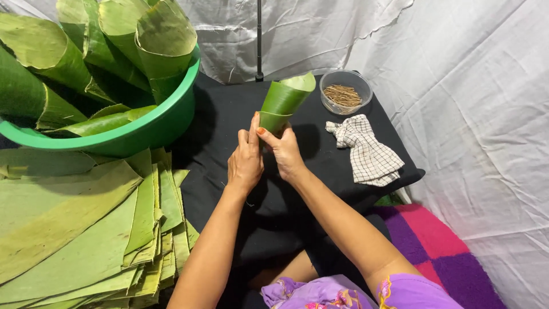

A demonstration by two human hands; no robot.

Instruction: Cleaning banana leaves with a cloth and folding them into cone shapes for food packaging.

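Both hands, left hand and right hand, have fingers clenched round the narrow end of a leaf cone above the black counter. Looks light, floppy, tears easily, so grip low.

No packages, labels, signs or screens show in this view.

The leaf cone's narrow tip is hidden inside the grip of both hands. The green basin and the flat leaf stack run off the left edge. The small sticks in the clear bowl are too fine to identify.
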